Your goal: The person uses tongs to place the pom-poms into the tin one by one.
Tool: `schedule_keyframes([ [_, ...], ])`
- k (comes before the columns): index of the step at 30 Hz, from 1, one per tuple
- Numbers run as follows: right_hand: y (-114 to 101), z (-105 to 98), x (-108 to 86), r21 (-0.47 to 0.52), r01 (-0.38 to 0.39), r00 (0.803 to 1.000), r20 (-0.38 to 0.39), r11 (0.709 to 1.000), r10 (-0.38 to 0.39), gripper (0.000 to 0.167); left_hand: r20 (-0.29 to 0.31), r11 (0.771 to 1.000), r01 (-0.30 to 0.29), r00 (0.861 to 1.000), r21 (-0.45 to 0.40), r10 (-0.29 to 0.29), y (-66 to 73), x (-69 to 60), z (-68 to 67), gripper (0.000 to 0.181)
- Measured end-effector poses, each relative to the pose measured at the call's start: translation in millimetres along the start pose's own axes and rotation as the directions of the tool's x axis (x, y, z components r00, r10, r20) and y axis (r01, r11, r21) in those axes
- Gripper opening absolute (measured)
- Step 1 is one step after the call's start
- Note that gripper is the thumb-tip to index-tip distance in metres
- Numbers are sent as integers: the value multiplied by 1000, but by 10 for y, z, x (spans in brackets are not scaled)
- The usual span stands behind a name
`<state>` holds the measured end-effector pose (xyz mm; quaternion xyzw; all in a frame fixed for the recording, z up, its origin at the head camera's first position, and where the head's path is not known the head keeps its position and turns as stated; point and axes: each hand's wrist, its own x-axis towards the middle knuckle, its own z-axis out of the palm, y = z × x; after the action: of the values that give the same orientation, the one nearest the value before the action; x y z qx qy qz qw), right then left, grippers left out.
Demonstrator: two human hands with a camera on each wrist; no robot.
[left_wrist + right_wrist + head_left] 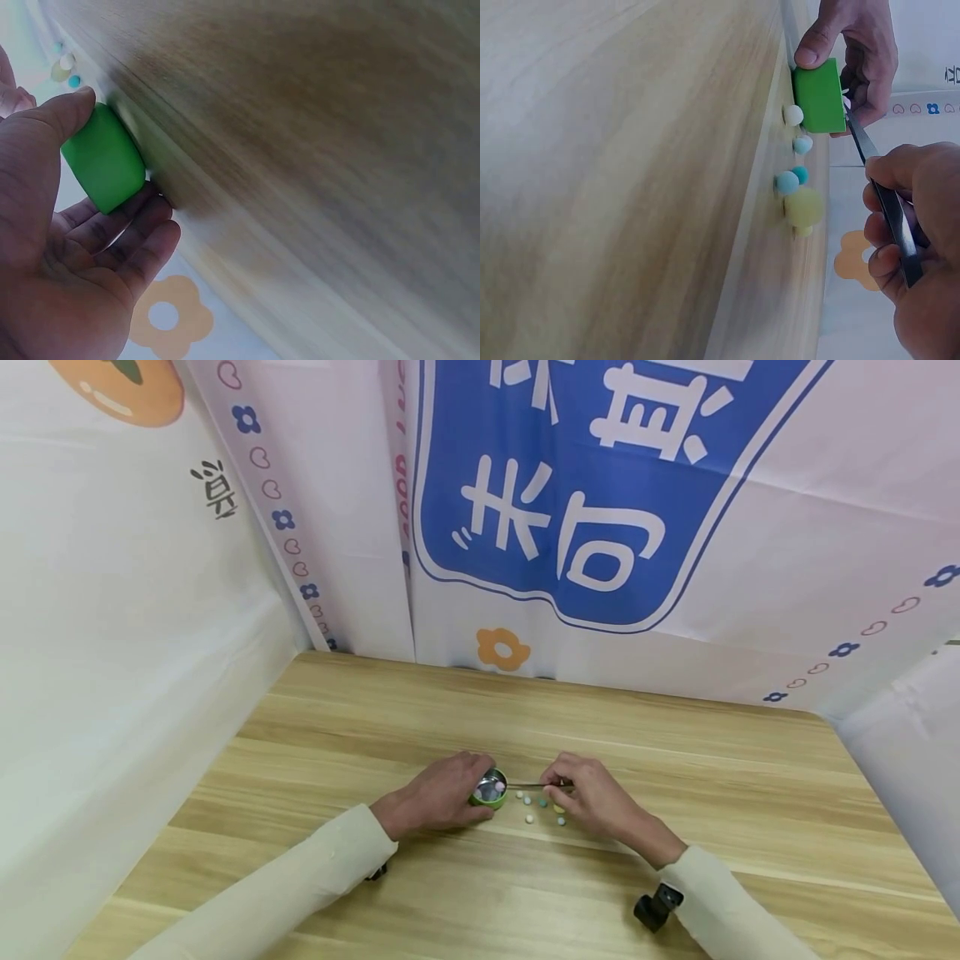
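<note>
My left hand (438, 793) grips a small round green tin (819, 97) on the table, thumb on one side and fingers on the other. Inside its silvery interior a pink ball (499, 787) shows near the right rim, with something pale beside it. Between thumb and fingers my right hand (596, 797) pinches dark metal tweezers (892, 214). Their tips reach the tin's opening, by the pink ball; whether they clasp it I cannot tell. Several small balls lie to the tin's right, among them a white one (793, 115), a teal one (543, 803) and a yellow one (804, 207).
A wood-grain table (450, 893) spreads under both hands. White printed sheets with a blue panel (480, 543) hang behind it, and another white sheet (135, 610) stands along the left. A black wrist camera (657, 907) sits at the right sleeve.
</note>
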<state>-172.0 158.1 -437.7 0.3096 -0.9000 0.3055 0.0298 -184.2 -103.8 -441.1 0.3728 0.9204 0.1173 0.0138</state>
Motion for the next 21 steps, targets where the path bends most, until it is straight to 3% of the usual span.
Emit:
schedule_keyframes([
  [11, -37, -9, 21, 10, -47, 998, 33, 999, 46, 5, -3, 1000, -3, 1000, 1, 3, -2, 12, 8, 52],
  [21, -35, -8, 19, 19, -37, 999, 25, 999, 36, 6, 1, 1000, -2, 1000, -8, 2, -2, -1, 2, 51],
])
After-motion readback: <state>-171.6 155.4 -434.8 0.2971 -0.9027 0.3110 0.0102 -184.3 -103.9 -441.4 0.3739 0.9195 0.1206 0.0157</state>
